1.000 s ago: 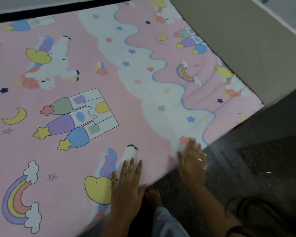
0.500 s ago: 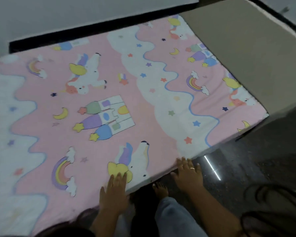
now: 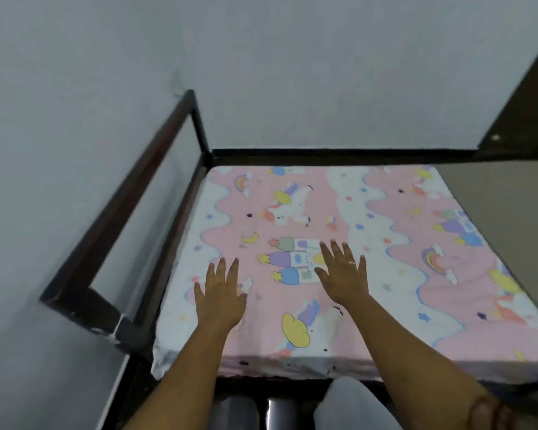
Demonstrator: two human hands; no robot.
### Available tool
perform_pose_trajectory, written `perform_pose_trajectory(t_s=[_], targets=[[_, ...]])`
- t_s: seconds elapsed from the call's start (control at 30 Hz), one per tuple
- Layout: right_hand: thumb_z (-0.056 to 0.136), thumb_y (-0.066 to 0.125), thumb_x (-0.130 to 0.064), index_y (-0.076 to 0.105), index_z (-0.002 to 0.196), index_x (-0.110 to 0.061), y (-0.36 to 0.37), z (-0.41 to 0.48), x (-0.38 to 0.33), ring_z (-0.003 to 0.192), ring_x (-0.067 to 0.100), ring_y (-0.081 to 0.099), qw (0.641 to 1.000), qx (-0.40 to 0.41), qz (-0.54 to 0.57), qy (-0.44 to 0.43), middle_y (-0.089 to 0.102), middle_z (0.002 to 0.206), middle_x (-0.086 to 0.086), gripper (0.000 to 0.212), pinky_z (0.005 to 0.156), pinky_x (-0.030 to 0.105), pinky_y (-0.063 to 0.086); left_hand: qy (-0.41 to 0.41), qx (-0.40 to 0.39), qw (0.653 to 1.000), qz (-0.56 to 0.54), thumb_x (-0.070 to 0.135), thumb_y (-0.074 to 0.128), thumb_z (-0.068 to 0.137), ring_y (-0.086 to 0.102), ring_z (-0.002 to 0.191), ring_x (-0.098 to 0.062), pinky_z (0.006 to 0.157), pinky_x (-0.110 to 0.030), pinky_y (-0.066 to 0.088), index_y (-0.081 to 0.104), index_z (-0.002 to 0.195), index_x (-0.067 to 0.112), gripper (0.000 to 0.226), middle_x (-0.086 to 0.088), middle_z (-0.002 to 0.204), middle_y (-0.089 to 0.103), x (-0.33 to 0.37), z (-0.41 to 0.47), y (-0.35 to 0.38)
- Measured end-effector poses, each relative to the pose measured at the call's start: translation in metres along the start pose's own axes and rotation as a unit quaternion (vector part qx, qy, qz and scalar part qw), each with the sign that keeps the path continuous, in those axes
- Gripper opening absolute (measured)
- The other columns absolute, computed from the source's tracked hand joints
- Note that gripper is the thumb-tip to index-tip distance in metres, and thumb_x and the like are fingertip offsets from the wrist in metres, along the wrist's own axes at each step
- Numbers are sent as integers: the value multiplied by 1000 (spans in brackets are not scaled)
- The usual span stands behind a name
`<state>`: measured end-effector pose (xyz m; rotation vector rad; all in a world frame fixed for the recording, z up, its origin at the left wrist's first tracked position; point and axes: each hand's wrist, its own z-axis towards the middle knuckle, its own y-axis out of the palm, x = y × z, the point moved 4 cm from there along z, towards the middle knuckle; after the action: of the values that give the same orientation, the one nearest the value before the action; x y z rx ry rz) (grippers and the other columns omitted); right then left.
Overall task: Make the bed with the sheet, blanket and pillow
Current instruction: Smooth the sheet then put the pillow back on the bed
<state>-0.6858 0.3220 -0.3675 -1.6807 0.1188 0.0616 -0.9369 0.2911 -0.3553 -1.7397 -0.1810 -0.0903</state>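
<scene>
Left hand (image 3: 221, 297) and right hand (image 3: 342, 276) have travelled from the near edge of the sheet (image 3: 385, 240) up onto its top, and the view has lifted to take in the wall (image 3: 292, 72). Nearest, a knee (image 3: 345, 401) in light trousers stands close against the bed's near side, where the sheet's hem hangs down. Its left corner (image 3: 162, 361) juts out loose, seemingly untucked. Further in, both hands lie palm down on the unicorn print, fingers straight and spread, gripping nothing; a ring (image 3: 351, 262) shows on the right. The posture reads as smoothing the cloth flat before the next layer goes on. Beyond them the sheet runs to the far edge, met by a dark bed frame (image 3: 323, 153) along the wall, with a raised rail (image 3: 121, 218) at left. A flat greyish-brown panel (image 3: 497, 218) hides the right side; what it is cannot be told, nor whether the sheet is tucked beneath it. Neither blanket nor pillow is in view.
</scene>
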Motion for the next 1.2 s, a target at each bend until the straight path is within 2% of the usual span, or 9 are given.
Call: perform_pose_trajectory(t_s=[0.13,0.27,0.4,0.53,0.7,0.83,0.93,1.1,1.2], targets=[[101,20,-48,-8,151,-31,-42,12,-40,147,22,-9,998,16,-19,-59,-10,160,-4,60,115,55,2,-38,57,997,-32,40,40,98,-13,146,-21,116,-51,4,-7,150,31,71,1,159,-12,-9,-8,-44],[101,25,-47,-6,151,-33,-82,21,-79,147,23,-11,992,63,13,-112,-13,160,-5,60,114,57,2,-80,105,991,-34,41,42,97,-11,146,-22,115,-53,6,-4,151,31,72,1,159,-11,-17,-19,-75],[101,28,-45,-1,152,-34,-102,32,-121,147,21,-11,980,71,52,-181,-12,160,-7,60,113,58,2,-158,147,973,-78,41,43,96,-12,146,-21,115,-54,4,-1,151,31,71,0,159,-9,-33,-37,-98],[101,28,-45,-2,151,-35,-109,24,-169,147,22,-11,950,61,47,-302,-11,159,-8,59,113,58,3,-282,208,927,-133,40,45,96,-11,146,-20,114,-55,4,2,151,32,70,1,159,-9,-55,-80,-109],[101,30,-44,-1,151,-36,-109,-33,-226,147,22,-11,886,41,51,-459,-9,160,-9,59,114,59,3,-430,249,848,-181,42,45,96,-11,146,-20,114,-55,3,4,151,32,69,1,159,-9,-68,-171,-102],[100,33,-43,2,151,-36,-96,-124,-268,147,24,-8,824,10,61,-563,-9,160,-7,61,114,58,5,-544,297,760,-197,41,45,96,-10,146,-20,115,-54,4,7,151,32,68,2,159,-8,-73,-283,-88],[100,34,-44,2,151,-36,-81,-211,-289,147,24,-8,756,-12,48,-653,-9,160,-7,61,114,56,6,-629,318,685,-183,41,47,95,-8,146,-21,115,-53,6,10,150,32,67,2,159,-7,-68,-384,-74],[99,34,-45,1,151,-37,-59,-367,-305,147,24,-8,637,-56,29,-768,-10,160,-6,62,114,56,6,-755,352,521,-184,39,49,94,-1,146,-21,114,-52,12,18,148,30,63,3,159,-1,-31,-560,-36],[97,39,-45,6,151,-37,-49,-446,-305,147,23,-6,565,-63,18,-823,-8,160,-7,63,114,57,6,-798,373,420,-218,38,50,93,2,146,-22,114,-51,14,21,147,30,62,2,159,3,-5,-634,-3]])
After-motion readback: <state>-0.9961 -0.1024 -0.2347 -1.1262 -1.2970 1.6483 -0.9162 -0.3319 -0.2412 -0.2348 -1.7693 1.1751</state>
